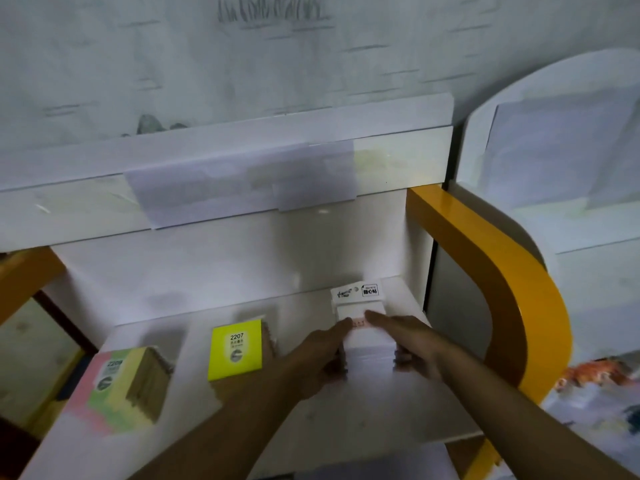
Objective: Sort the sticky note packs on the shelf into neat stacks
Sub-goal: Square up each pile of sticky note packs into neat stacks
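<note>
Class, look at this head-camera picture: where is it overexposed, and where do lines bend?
Head view: the white stack between the left hand and right hand is blown out by glare; the yellow pack stays readable; the wide-angle lens curves the shelf edges.

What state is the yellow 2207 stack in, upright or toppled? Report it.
Upright. The yellow 2207 stack stands on the shelf, its label facing up, edges roughly aligned, untouched by either hand.

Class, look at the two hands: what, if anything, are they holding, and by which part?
Both hands grip the white stack of packs by its sides: left hand on its left side, right hand on its right.
</note>
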`<action>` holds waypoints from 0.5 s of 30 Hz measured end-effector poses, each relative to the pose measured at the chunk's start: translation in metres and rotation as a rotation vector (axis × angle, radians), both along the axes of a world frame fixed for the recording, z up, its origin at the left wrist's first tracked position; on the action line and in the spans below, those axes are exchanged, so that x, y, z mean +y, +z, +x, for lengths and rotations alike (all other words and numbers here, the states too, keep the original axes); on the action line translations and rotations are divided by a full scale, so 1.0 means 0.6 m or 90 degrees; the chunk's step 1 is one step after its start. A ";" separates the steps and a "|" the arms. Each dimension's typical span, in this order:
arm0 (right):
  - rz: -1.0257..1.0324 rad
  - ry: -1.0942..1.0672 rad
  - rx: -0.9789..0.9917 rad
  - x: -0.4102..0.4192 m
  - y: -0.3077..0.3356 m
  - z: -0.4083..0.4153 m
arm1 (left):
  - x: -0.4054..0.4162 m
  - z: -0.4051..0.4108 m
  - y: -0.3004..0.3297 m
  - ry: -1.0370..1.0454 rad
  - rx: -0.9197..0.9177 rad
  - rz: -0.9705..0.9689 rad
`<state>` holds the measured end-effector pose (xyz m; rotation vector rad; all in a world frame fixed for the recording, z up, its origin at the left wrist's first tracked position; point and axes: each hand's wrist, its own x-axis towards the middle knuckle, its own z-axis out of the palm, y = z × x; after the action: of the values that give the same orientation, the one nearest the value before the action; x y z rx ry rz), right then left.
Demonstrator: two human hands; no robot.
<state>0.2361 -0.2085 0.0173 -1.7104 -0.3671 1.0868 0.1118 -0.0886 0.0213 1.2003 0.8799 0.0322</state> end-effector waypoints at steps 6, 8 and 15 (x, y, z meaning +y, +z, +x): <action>0.048 0.029 0.005 -0.011 -0.005 -0.010 | -0.013 -0.006 -0.016 -0.007 -0.050 0.035; 0.076 0.031 -0.017 -0.012 -0.008 -0.018 | -0.024 -0.004 -0.015 -0.017 -0.075 0.080; 0.215 0.036 -0.129 -0.036 -0.025 -0.031 | -0.038 -0.025 -0.046 -0.050 -0.222 0.206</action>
<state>0.2173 -0.2300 0.0025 -1.5160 -0.6902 0.8372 0.0970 -0.1112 -0.0061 1.4758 0.5311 0.3210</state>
